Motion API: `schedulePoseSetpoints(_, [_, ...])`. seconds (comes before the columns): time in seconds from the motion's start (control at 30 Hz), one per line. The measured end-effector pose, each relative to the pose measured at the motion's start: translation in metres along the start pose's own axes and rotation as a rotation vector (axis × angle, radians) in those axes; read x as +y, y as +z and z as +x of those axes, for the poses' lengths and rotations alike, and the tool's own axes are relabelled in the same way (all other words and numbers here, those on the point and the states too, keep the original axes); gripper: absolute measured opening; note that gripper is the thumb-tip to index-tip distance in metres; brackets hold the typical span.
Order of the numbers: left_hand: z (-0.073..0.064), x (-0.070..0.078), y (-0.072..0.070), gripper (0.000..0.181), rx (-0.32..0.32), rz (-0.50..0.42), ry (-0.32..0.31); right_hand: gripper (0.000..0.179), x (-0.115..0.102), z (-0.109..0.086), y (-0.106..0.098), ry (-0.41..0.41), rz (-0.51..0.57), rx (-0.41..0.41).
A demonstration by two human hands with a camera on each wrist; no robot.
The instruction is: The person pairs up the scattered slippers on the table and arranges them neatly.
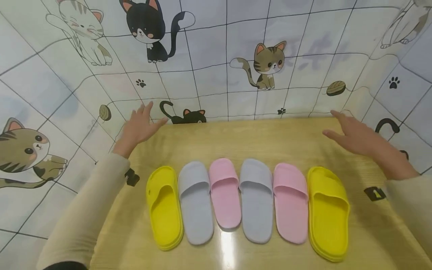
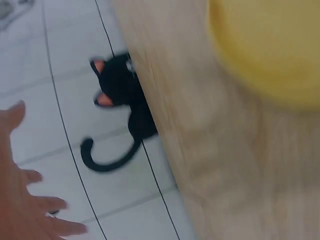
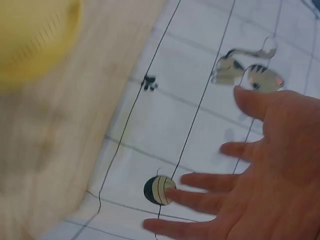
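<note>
Several slippers stand in a row on the wooden table. From left to right in the head view come a yellow slipper (image 1: 165, 210), a grey slipper (image 1: 196, 204), a smaller pink slipper (image 1: 226, 195), another grey slipper (image 1: 257, 202), another pink slipper (image 1: 291, 204) and a second yellow slipper (image 1: 329, 215). My left hand (image 1: 140, 125) is raised beyond the row at the left, fingers spread, holding nothing. At the right, my right hand (image 1: 354, 135) is likewise raised with straight fingers and touches no slipper. Both wrist views show spread fingers (image 3: 205, 200) and the blurred toe of a yellow slipper.
The table top (image 1: 243, 138) ends at a wall covering (image 1: 209, 48) printed with cats and grid lines, which also runs along both sides. Dark padlock-shaped marks (image 1: 375, 193) lie at the left and right of the table. Glare shines on the wood near the front.
</note>
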State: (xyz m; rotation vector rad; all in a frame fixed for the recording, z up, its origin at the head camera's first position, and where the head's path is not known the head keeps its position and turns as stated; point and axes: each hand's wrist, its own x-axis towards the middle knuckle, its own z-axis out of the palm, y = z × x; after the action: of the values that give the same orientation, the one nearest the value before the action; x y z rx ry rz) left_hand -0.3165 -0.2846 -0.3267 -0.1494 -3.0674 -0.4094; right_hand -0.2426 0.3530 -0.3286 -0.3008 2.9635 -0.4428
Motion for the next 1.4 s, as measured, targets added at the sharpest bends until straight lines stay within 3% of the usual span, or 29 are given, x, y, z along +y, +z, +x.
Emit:
schedulePoseSetpoints(0.1, [-0.032,0.003,0.018,0.106,-0.072,-0.06,0.006,0.089,-0.005,-0.031,0.028,0.037,-0.008,-0.013])
schedulePoseSetpoints(0.2, [-0.065,0.008,0.032,0.106,-0.169,-0.105,0.001,0.09,-0.012,-0.059,0.05,0.098,-0.02,-0.077])
schedulePoseSetpoints(0.33, [-0.109,0.015,0.045,0.11,-0.286,-0.077,-0.046,0.1,-0.024,-0.093,0.073,0.182,-0.03,-0.179])
schedulePoseSetpoints(0.47, [-0.152,0.021,0.054,0.115,-0.354,0.004,-0.121,0.108,-0.042,-0.108,0.093,0.228,-0.037,-0.224])
schedulePoseSetpoints(0.57, [-0.171,0.025,0.059,0.121,-0.372,0.031,-0.176,0.117,-0.052,-0.111,0.102,0.254,-0.04,-0.223])
schedulePoseSetpoints(0.7, [-0.18,0.033,0.066,0.121,-0.372,0.031,-0.176,0.128,-0.057,-0.113,0.107,0.268,-0.055,-0.214])
schedulePoseSetpoints(0.9, [-0.179,0.041,0.07,0.112,-0.361,0.034,-0.125,0.119,-0.041,-0.106,0.1,0.232,-0.077,-0.181])
schedulePoseSetpoints(1.2, [-0.178,0.041,0.067,0.103,-0.348,0.011,-0.109,0.111,0.007,-0.037,0.076,0.258,0.017,-0.205])
schedulePoseSetpoints(1.4, [-0.177,0.042,0.066,0.103,-0.361,0.005,-0.12,0.11,0.033,0.009,0.066,0.221,0.049,-0.186])
